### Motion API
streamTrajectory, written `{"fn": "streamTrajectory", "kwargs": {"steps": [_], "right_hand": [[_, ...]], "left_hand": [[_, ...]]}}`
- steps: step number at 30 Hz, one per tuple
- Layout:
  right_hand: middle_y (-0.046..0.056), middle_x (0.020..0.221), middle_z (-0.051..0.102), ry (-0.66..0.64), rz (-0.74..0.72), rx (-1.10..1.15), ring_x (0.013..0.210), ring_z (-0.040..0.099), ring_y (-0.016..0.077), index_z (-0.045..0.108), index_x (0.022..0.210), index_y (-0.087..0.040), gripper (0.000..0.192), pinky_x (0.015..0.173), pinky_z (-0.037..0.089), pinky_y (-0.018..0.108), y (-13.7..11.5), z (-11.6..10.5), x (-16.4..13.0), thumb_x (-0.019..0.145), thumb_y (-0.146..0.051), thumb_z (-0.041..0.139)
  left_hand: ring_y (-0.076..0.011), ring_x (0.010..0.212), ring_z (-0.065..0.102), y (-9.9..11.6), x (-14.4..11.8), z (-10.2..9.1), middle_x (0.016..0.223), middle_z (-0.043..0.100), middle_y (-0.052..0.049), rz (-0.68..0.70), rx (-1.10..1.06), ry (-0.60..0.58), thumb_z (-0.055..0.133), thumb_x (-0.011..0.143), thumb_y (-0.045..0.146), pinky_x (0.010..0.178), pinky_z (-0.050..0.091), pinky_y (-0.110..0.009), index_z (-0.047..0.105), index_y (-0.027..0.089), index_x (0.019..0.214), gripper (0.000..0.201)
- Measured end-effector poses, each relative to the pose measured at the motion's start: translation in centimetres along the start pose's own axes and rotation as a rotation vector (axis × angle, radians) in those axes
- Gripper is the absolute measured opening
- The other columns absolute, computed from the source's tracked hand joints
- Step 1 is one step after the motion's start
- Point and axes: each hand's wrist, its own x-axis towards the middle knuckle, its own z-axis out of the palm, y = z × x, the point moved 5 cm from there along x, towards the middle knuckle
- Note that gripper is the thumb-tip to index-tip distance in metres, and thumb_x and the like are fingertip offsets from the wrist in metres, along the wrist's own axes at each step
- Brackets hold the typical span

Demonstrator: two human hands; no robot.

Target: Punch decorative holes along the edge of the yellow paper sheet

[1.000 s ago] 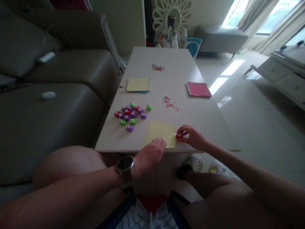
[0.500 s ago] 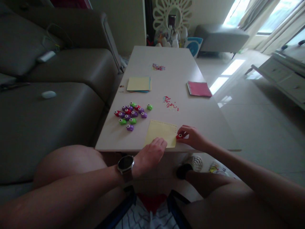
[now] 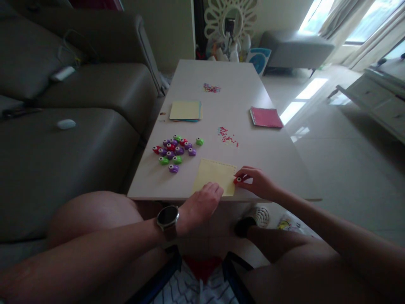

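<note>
A pale yellow sheet of paper [image 3: 212,174] lies at the near edge of the table, with small holes along its far edge and down part of its right side. My left hand [image 3: 207,196], fingers curled together, presses down on the paper's near edge. At the paper's right edge, my right hand [image 3: 257,181] pinches a small red craft paper punch [image 3: 238,180] marked with a white eye. The punch sits against the edge; its slot is too small to make out. Left of the paper is a cluster of similar purple, green and red punches [image 3: 171,153].
Tiny red paper bits [image 3: 228,137] lie beyond the sheet, and a colourful pile of bits [image 3: 211,88] sits farther back. A stack of coloured paper [image 3: 185,110] is at the left, a pink-red notepad [image 3: 266,117] at the right. A grey sofa [image 3: 72,160] borders the table.
The view has shifted very slightly. Both hands, the sheet and the red punch keep almost the same places.
</note>
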Motion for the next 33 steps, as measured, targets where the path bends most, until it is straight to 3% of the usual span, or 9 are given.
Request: {"fn": "streamTrajectory", "kwargs": {"steps": [5,13,16,19,23,27,33], "right_hand": [[0.006,0.096,0.070,0.040,0.010,-0.019,0.085,0.068,0.0187,0.071,0.095,-0.021,0.017,0.080,0.057,0.035,0.1,-0.4,0.0,0.085,-0.035,0.072],[0.003,0.071,0.062,0.021,0.192,-0.021,0.062,0.052,0.0146,0.069,0.081,-0.020,0.028,0.054,0.041,0.028,1.1,-0.6,-0.1,0.087,-0.047,0.066],[0.002,0.068,0.061,-0.035,0.232,-0.010,0.060,0.051,0.0146,0.070,0.081,-0.020,0.030,0.053,0.037,0.028,1.0,-0.5,0.0,0.087,-0.048,0.065],[0.002,0.065,0.060,-0.059,0.272,-0.013,0.058,0.048,0.0144,0.072,0.082,-0.020,0.032,0.051,0.033,0.028,1.1,-0.7,0.1,0.086,-0.051,0.067],[0.003,0.068,0.064,-0.083,0.327,0.060,0.058,0.049,0.0142,0.073,0.086,-0.019,0.035,0.051,0.033,0.028,1.7,-0.9,0.2,0.084,-0.054,0.070],[0.005,0.074,0.069,-0.093,0.366,0.110,0.060,0.052,0.0134,0.075,0.088,-0.018,0.037,0.053,0.035,0.027,2.3,-0.9,0.4,0.080,-0.054,0.074],[0.006,0.082,0.072,-0.071,0.394,0.164,0.066,0.058,0.0149,0.076,0.087,-0.019,0.037,0.059,0.043,0.029,2.2,-0.9,0.8,0.077,-0.055,0.077]], "left_hand": [[-0.0240,0.103,0.056,0.3,-0.2,-0.3,0.113,0.061,-0.009,0.016,0.035,-0.010,0.046,0.098,0.008,0.084,0.051,-0.033,0.056,0.017,0.107,0.017],[-0.0278,0.105,0.058,1.1,-0.1,-1.6,0.108,0.064,-0.009,0.142,0.103,0.034,0.061,0.092,0.017,0.088,0.050,-0.040,0.060,0.017,0.106,0.014],[-0.0243,0.093,0.062,-0.5,1.2,-3.1,0.101,0.067,-0.008,0.128,0.017,0.034,0.063,0.091,0.020,0.077,0.049,-0.036,0.064,0.017,0.099,0.009],[-0.0169,0.072,0.060,-3.5,3.6,-3.9,0.084,0.069,-0.003,-0.010,-0.220,-0.041,0.065,0.089,0.024,0.062,0.041,-0.029,0.067,0.017,0.091,0.007],[-0.0128,0.067,0.060,-5.4,7.6,-3.3,0.075,0.069,-0.001,0.099,-0.395,-0.158,0.072,0.084,0.023,0.059,0.038,-0.025,0.069,0.016,0.080,0.008],[-0.0123,0.054,0.059,-6.2,10.1,-1.1,0.063,0.066,0.000,0.057,-0.497,-0.345,0.073,0.083,0.038,0.054,0.037,-0.024,0.069,0.016,0.078,0.023],[-0.0132,0.048,0.060,-6.7,11.1,0.2,0.058,0.065,0.001,0.020,-0.585,-0.377,0.074,0.081,0.035,0.050,0.040,-0.024,0.065,0.017,0.075,0.021]]}}
